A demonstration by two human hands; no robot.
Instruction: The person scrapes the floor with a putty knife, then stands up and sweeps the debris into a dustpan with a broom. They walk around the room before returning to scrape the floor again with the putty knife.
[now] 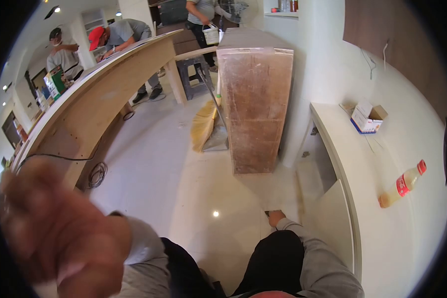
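My left hand (pixel 69 233) is raised close to the camera at the lower left, smeared by motion. Its fingers are too blurred to show whether they hold anything. Down beside my right knee, my right hand (pixel 276 217) reaches low near the floor, at the foot of the white cabinet. The fingers look closed around a small dark thing (pixel 267 213), mostly hidden and too small to name. The open cabinet door (pixel 333 223) is just right of that hand. On the white counter (pixel 350 159) above it lies a tilted plastic drink bottle (pixel 403 185) with a red cap.
A long curved wooden counter (pixel 104 94) runs along the left, with a coiled cable (pixel 98 175) below. Ahead stand a dusty brown cabinet (pixel 256 109), a broom (pixel 203 124) and a dustpan (pixel 216 138). An open box (pixel 367 119) sits on the right counter. Several people are farther back.
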